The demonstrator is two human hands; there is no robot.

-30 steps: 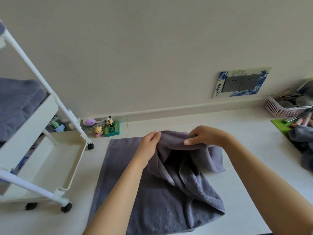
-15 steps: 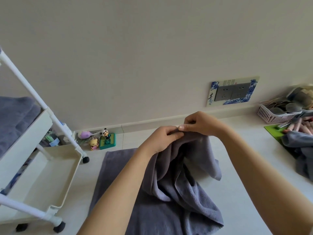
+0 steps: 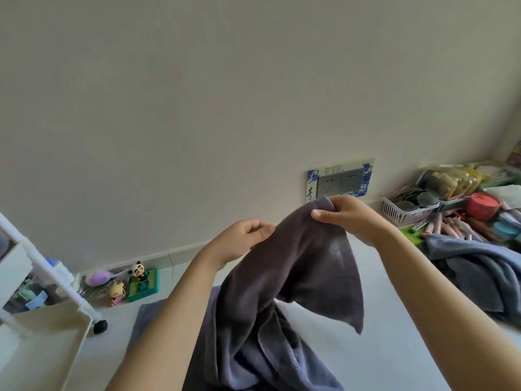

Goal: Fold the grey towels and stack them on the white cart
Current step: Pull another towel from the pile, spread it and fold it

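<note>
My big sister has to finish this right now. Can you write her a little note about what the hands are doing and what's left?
Right hand pinches the top edge of the grey towel, lifted off the floor. Left hand touches the same edge lower down, fingers curled; grip unclear.
The towel's lower end is bunched on the floor.
White cart stands left.
More grey towels lie in a heap at right.
Left: fold this one, stack it, then the rest.
</note>
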